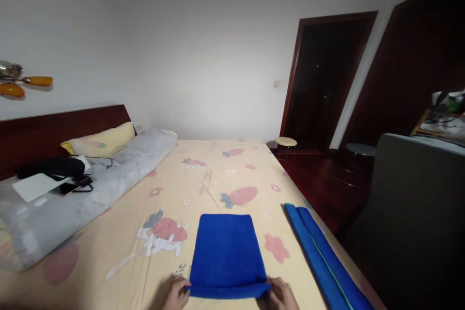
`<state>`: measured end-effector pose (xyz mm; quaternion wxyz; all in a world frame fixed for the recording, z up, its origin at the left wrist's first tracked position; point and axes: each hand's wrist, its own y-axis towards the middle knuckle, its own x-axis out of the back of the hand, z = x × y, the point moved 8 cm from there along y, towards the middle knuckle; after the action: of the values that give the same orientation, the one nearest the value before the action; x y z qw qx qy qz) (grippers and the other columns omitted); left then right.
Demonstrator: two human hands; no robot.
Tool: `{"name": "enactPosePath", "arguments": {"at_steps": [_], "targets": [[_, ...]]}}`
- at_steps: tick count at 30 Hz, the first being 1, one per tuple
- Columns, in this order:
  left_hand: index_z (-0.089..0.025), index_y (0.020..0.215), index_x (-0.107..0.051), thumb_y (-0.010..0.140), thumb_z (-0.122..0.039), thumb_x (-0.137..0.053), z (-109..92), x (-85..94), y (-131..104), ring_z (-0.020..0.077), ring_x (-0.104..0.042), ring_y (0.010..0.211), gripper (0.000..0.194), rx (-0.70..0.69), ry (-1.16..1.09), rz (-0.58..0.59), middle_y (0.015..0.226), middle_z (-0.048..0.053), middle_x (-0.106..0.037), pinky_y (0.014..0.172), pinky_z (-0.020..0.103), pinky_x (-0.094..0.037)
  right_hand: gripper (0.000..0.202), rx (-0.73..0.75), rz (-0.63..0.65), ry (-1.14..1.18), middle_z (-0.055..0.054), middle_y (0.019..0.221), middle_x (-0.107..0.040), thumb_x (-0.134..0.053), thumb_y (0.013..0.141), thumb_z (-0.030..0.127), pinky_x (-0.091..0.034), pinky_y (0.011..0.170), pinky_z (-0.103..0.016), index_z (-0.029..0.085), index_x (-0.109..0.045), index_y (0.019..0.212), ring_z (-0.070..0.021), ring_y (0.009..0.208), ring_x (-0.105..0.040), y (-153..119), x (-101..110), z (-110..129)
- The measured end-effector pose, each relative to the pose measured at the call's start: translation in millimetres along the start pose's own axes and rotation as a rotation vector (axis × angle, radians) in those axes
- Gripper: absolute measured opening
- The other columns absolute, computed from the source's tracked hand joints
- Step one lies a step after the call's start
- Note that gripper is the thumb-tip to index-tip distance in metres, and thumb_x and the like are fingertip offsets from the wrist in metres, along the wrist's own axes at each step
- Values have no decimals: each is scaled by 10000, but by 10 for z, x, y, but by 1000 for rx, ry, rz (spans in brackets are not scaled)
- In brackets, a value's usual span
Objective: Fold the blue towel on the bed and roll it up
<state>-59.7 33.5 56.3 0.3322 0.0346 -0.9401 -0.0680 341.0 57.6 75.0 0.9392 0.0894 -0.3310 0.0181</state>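
A blue towel lies flat on the bed, folded into a rectangle, its near edge rolled or doubled over. My left hand pinches the towel's near left corner. My right hand pinches the near right corner. Both hands sit at the bottom of the view, partly cut off by the frame edge. A second blue cloth, folded long and narrow with a green trim, lies along the bed's right edge, apart from my hands.
The bed has a cream sheet printed with carrots and flowers. A grey rolled quilt with a phone, white tablet and black bag lies at left, a yellow pillow behind. A grey chair, round stools and a dark doorway stand at right.
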Motion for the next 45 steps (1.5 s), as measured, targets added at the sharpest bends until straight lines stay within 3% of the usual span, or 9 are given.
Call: {"name": "enactPosePath", "arguments": {"at_steps": [9, 15, 22, 27, 30, 32, 37, 41, 45], "targets": [[-181, 836, -684, 805, -552, -460, 50, -55, 358, 187, -650, 684, 434, 84, 8, -64, 714, 35, -690, 642, 271, -532, 184, -92, 101, 55, 7, 657, -653, -397, 785, 348, -440, 636, -287, 245, -517, 691, -185, 658, -618, 357, -68, 13], [-240, 877, -675, 819, -305, -477, 51, -191, 209, 186, -667, 837, 217, 44, 153, -64, 865, 35, -724, 805, 296, -505, 243, -41, 35, -209, -45, 772, -690, -384, 814, 286, -454, 704, -303, 241, -623, 827, -213, 766, -654, 161, -159, -156], [-246, 1182, -622, 835, -122, -412, -6, -210, 37, 235, -617, 1108, 424, -117, 776, -248, 1173, 69, -697, 934, 406, -472, 355, 187, -216, -509, -96, 1013, -695, -422, 816, 191, -469, 772, -343, 232, -636, 1095, -237, 884, -639, -12, -206, -233], [-303, 1231, -604, 768, -35, -383, -503, -815, 10, 207, -609, 1112, 579, -263, 832, -177, 1217, 10, -680, 960, 361, -462, 492, 532, -186, -585, -26, 1160, -694, -468, 761, 106, -455, 877, -345, 314, -599, 1187, -228, 1017, -638, -97, -789, 185], [-278, 1434, -379, 751, -52, -383, -800, -1292, -46, 194, -544, 1227, 719, -438, 785, -143, 1390, 4, -566, 1003, 339, -441, 555, 620, -117, -539, -1, 1303, -627, -454, 835, 158, -458, 910, -319, 326, -454, 1363, -200, 1118, -616, -122, -1205, 478], [-227, 1499, -174, 794, -116, -394, -841, -1403, -72, 202, -488, 1292, 747, -480, 784, -145, 1459, 23, -484, 1018, 356, -424, 622, 634, -122, -544, -32, 1397, -538, -433, 883, 219, -454, 945, -325, 282, -261, 1478, -205, 1211, -565, -135, -1307, 597], [-234, 1502, -78, 909, -370, -408, -642, -1019, -192, 167, -458, 1314, 692, -583, 847, -59, 1486, 4, -434, 1012, 317, -387, 711, 680, -140, -617, -41, 1402, -510, -473, 908, 426, -480, 930, -316, 271, -119, 1505, -216, 1220, -562, -241, -963, 476], [-273, 1500, -97, 930, -368, -391, -448, -546, -282, 135, -437, 1328, 648, -529, 878, -62, 1494, -16, -415, 1061, 296, -330, 726, 596, -155, -652, -28, 1399, -511, -490, 901, 450, -500, 901, -308, 291, -115, 1502, -209, 1201, -574, -317, -543, 137], [-310, 1498, -91, 903, -267, -415, -329, -409, -294, 126, -451, 1320, 679, -480, 849, -1, 1490, -34, -416, 1070, 292, -345, 679, 530, -123, -601, -21, 1408, -507, -469, 907, 365, -493, 907, -319, 324, -133, 1495, -205, 1210, -566, -325, -422, -79]]}}
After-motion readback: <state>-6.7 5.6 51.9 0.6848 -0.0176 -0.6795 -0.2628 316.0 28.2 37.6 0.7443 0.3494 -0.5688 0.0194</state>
